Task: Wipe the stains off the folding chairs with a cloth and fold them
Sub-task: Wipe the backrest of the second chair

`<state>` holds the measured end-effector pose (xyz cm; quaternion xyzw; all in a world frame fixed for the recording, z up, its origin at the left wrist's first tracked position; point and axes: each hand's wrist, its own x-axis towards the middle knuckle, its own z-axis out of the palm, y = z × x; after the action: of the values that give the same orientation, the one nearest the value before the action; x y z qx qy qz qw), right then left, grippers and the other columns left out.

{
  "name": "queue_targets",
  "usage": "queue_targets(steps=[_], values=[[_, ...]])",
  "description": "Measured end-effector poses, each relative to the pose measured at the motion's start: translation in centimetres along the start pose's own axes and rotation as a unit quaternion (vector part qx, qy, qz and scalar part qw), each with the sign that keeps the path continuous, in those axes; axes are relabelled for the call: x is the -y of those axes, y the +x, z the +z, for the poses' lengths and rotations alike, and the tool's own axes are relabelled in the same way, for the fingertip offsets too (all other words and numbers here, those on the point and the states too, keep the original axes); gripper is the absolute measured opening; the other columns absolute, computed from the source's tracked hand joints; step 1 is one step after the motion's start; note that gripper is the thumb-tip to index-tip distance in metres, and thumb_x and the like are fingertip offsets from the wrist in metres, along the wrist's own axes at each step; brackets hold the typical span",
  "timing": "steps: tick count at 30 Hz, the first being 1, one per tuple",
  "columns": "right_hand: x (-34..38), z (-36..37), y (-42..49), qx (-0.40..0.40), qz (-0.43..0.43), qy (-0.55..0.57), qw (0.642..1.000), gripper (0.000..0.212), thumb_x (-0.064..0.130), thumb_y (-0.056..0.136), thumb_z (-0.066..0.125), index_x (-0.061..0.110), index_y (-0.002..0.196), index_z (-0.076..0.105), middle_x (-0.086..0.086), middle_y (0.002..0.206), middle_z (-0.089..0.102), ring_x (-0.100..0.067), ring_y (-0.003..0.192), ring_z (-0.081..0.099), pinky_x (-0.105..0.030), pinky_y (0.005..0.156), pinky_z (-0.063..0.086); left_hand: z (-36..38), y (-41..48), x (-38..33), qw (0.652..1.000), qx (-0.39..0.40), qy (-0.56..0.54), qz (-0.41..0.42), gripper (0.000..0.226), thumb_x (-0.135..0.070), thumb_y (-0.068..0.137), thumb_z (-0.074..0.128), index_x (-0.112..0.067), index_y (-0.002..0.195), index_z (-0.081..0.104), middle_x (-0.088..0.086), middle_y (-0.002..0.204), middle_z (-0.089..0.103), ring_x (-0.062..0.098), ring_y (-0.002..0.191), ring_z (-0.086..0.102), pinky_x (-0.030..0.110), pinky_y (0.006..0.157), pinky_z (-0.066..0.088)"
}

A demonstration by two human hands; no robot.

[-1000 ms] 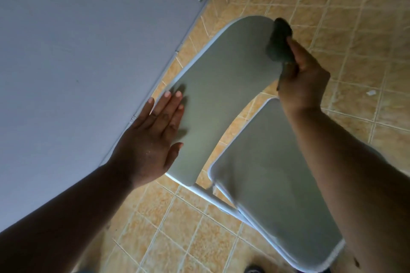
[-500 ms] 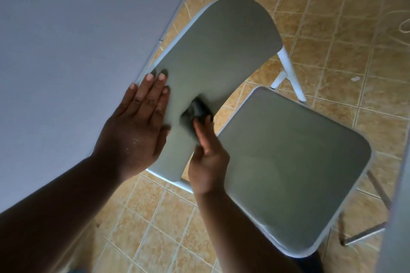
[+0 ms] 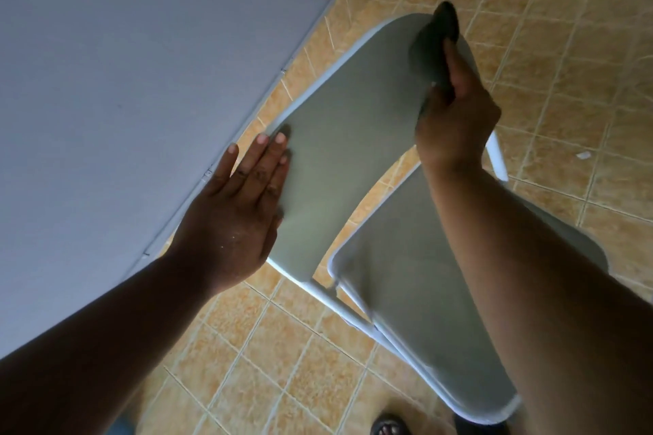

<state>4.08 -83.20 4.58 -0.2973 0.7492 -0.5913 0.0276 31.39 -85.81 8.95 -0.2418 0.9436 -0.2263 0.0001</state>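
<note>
Floor (image 3: 583, 88): tan tiles under the unfolded chair, beside a grey door (image 3: 123, 81).
Backrest (image 3: 353, 124): grey panel tilted toward the viewer, presenting its face for wiping.
Seat (image 3: 417, 293): still down; folding not begun.
Left hand (image 3: 233, 219): fingers open and flat against the backrest's left edge, apparently bracing it.
Right hand (image 3: 456, 120): fingers closed around the cloth.
Cloth (image 3: 434, 42): dark wad pressed on the backrest's upper right corner.

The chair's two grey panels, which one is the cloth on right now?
The backrest: the right hand presses the dark cloth near its top edge. The seat below is untouched.
</note>
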Motion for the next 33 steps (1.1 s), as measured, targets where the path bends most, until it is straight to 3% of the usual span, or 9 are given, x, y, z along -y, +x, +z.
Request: queue_targets(steps=[3, 8, 11, 20, 23, 27, 29, 31, 33], values=[[2.0, 3.6, 2.0, 0.022, -0.041, -0.013, 0.999, 0.044, 0.004, 0.092, 0.048, 0.015, 0.134, 0.054, -0.007, 0.137, 0.055, -0.024, 0.128, 0.049, -0.030, 0.109, 0.035, 0.1, -1.3, 0.2, 1.000, 0.007, -0.009, -0.018, 0.068, -0.025, 0.094, 0.052, 0.002, 0.150, 0.025, 0.021, 0.160, 0.018, 0.036, 0.149, 0.015, 0.055, 0.118, 0.020], [4.9, 6.6, -6.2, 0.042, -0.122, -0.048, 0.990, 0.055, -0.009, 0.083, 0.050, 0.016, 0.131, 0.057, -0.014, 0.141, 0.050, -0.033, 0.131, 0.045, -0.043, 0.097, 0.046, 0.0, -3.1, 0.7, 0.999, 0.020, -0.016, -0.040, 0.069, -0.029, 0.096, 0.051, 0.002, 0.150, 0.024, 0.022, 0.160, 0.017, 0.038, 0.149, 0.015, 0.056, 0.119, 0.019], [5.3, 6.5, -11.4, 0.073, -0.172, -0.033, 0.982, 0.050, -0.008, 0.087, 0.051, 0.015, 0.131, 0.058, -0.016, 0.142, 0.049, -0.035, 0.131, 0.044, -0.050, 0.095, 0.049, 0.3, -4.6, 1.0, 0.997, 0.049, -0.010, -0.056, 0.071, -0.035, 0.097, 0.046, 0.003, 0.151, 0.020, 0.024, 0.160, 0.013, 0.038, 0.149, 0.012, 0.055, 0.120, 0.016], [2.0, 3.6, -19.8, 0.217, -0.277, -0.015, 0.936, 0.039, -0.006, 0.094, 0.046, 0.009, 0.128, 0.059, -0.019, 0.142, 0.046, -0.037, 0.135, 0.039, -0.054, 0.100, 0.043, 0.7, -7.2, 0.4, 0.994, 0.055, -0.044, -0.081, 0.068, -0.021, 0.091, 0.046, 0.007, 0.149, 0.023, 0.025, 0.160, 0.013, 0.037, 0.150, 0.009, 0.056, 0.119, 0.018], [-0.5, 2.1, -21.9, 0.271, -0.307, -0.029, 0.912, 0.040, 0.004, 0.102, 0.030, 0.009, 0.126, 0.061, -0.018, 0.142, 0.047, -0.036, 0.135, 0.039, -0.055, 0.103, 0.040, 0.6, -7.0, 0.2, 0.994, 0.041, -0.066, -0.076, 0.071, -0.011, 0.081, 0.046, 0.009, 0.147, 0.027, 0.027, 0.159, 0.015, 0.039, 0.149, 0.011, 0.058, 0.118, 0.019], [-4.5, -0.8, -24.2, 0.356, -0.308, -0.033, 0.881, 0.045, 0.009, 0.104, 0.023, 0.012, 0.124, 0.063, -0.011, 0.142, 0.048, -0.029, 0.136, 0.040, -0.048, 0.105, 0.041, 0.4, -6.0, 0.0, 0.995, 0.033, -0.071, -0.062, 0.074, -0.010, 0.081, 0.050, 0.007, 0.148, 0.024, 0.026, 0.159, 0.015, 0.039, 0.149, 0.011, 0.058, 0.118, 0.019], [-6.0, -2.6, -23.9, 0.386, -0.270, -0.019, 0.882, 0.042, -0.003, 0.094, 0.041, 0.016, 0.122, 0.064, -0.003, 0.140, 0.051, -0.021, 0.131, 0.048, -0.039, 0.103, 0.045, 0.2, -5.3, 0.0, 0.996, 0.034, -0.069, -0.052, 0.071, -0.016, 0.087, 0.049, 0.005, 0.150, 0.022, 0.024, 0.160, 0.015, 0.038, 0.150, 0.011, 0.056, 0.119, 0.018], [-6.7, -4.1, -21.7, 0.381, -0.195, -0.005, 0.904, 0.054, -0.014, 0.080, 0.054, 0.017, 0.123, 0.064, 0.004, 0.136, 0.054, -0.013, 0.123, 0.054, -0.026, 0.104, 0.043, 0.1, -4.3, 0.1, 0.997, 0.034, -0.060, -0.040, 0.069, -0.022, 0.092, 0.046, 0.003, 0.151, 0.022, 0.023, 0.160, 0.014, 0.036, 0.150, 0.010, 0.054, 0.120, 0.017], [-6.9, -4.8, -17.8, 0.316, -0.117, -0.035, 0.941, 0.056, -0.017, 0.078, 0.056, 0.017, 0.122, 0.065, 0.007, 0.127, 0.059, -0.014, 0.113, 0.062, -0.014, 0.101, 0.040, 0.0, -3.2, 0.3, 0.998, 0.031, -0.048, -0.027, 0.068, -0.026, 0.094, 0.044, 0.003, 0.151, 0.021, 0.022, 0.161, 0.013, 0.036, 0.150, 0.010, 0.053, 0.120, 0.017]])
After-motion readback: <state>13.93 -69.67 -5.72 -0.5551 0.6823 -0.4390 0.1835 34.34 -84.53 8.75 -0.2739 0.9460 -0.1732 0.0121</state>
